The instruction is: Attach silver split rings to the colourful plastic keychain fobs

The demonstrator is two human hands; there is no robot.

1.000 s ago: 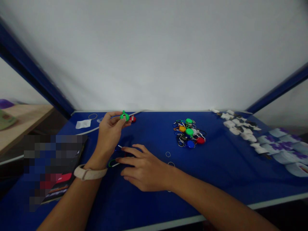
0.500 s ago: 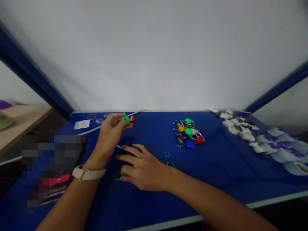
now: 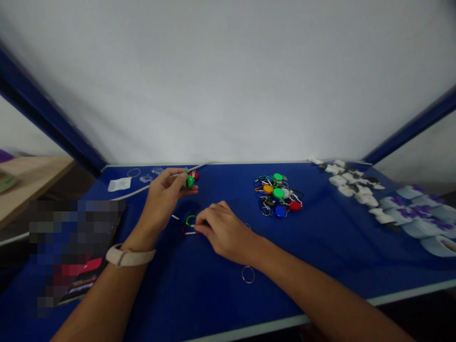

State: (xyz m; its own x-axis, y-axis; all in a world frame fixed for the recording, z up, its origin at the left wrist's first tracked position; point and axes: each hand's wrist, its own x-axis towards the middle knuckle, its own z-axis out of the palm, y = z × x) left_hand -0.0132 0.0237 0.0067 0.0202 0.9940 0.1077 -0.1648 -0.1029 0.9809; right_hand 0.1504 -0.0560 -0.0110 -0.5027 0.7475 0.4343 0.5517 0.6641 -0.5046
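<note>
White wall (image 3: 228,85) stands beyond both hands and limits any forward reach. Blue tabletop (image 3: 320,251) spreads beneath them; its pale front edge (image 3: 270,326) lies nearer the wearer than either hand, leaving bare room on the near side of the right hand (image 3: 224,232), and more beyond its forearm to the right. The hands are apart. Farther forward, the left hand (image 3: 164,190) pinches a green reel (image 3: 190,181) between thumb and fingers; the right hand's fingertips are closed on a green carabiner (image 3: 190,218). Forward and right of that hand sits a heap of reels (image 3: 278,193), which a wide rightward sweep could scatter. Just behind the left fingertips, a red reel (image 3: 194,175) could be knocked if they push forward; I cannot tell whether they touch it. Against the right fingertips, a red carabiner (image 3: 184,230) might snag and come up with the green one. Near the right wrist, a loose ring (image 3: 242,274) could be dragged edgeward by the forearm.
</note>
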